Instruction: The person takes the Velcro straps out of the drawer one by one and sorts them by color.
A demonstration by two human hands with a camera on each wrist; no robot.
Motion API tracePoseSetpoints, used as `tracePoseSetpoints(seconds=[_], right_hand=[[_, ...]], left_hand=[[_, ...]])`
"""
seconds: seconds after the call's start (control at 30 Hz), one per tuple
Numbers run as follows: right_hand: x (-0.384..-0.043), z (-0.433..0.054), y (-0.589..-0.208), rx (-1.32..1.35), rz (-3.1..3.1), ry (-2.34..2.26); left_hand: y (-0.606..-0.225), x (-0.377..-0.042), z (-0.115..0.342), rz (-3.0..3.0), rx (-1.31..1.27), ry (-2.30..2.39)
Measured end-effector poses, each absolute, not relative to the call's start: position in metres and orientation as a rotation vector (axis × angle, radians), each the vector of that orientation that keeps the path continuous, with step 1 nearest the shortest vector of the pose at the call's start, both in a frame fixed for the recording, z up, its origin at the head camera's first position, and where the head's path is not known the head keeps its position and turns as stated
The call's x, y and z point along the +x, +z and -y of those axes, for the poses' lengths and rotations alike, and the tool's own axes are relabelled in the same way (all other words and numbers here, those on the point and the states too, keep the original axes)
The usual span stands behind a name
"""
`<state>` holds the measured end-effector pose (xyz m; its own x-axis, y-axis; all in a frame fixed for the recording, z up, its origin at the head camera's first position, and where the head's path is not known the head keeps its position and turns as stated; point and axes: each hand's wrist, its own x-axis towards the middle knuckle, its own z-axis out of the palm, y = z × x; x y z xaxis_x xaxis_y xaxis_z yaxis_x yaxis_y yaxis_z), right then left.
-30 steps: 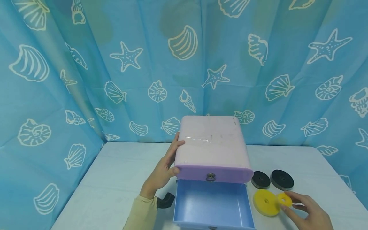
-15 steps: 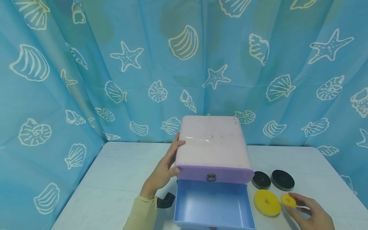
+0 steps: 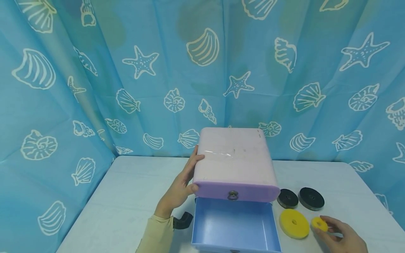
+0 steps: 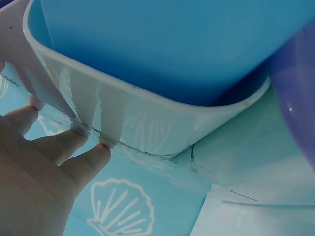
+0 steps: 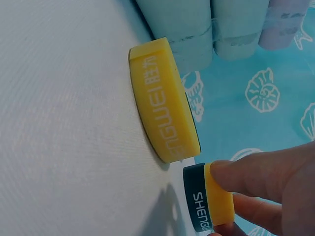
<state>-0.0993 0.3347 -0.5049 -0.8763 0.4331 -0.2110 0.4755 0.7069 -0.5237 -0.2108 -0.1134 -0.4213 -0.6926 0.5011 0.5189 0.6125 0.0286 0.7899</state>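
My left hand point(image 3: 177, 191) rests along the left side of a pink-and-purple drawer box point(image 3: 234, 158), thumb at its front corner. In the left wrist view its straight fingertips point(image 4: 101, 152) touch the box's glossy side. Below the purple front, a blue drawer point(image 3: 234, 225) is pulled out with nothing in it. At the right, my right hand point(image 3: 343, 235) pinches a small yellow tape roll point(image 3: 319, 224) between thumb and fingers. The right wrist view shows its dark layer point(image 5: 198, 196) with white lettering. A larger yellow roll point(image 3: 294, 224) lies just left of it.
Two black rolls point(image 3: 311, 198) lie side by side behind the yellow ones, right of the box. A black angled piece point(image 3: 182, 221) shows beside the left cuff. A blue shell-print curtain point(image 3: 202, 77) hangs behind the white table point(image 3: 139, 189).
My right hand has moved the small yellow roll rightward and slightly nearer to me, away from the edge of the larger yellow roll. My left hand stays on the box.
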Motion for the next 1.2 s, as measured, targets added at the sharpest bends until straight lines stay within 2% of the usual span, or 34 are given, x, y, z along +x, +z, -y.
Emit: tracePoseSetpoints(seconds=[0.87, 1.2], right_hand=[[-0.106, -0.340, -0.529, 0.776, -2.847, -0.792], [-0.105, -0.338, -0.519, 0.704, -2.824, -0.766]], left_hand=[[-0.421, -0.210, 0.114, 2.192, -1.171, -1.757], [-0.420, -0.209, 0.114, 2.207, -1.153, -1.741]])
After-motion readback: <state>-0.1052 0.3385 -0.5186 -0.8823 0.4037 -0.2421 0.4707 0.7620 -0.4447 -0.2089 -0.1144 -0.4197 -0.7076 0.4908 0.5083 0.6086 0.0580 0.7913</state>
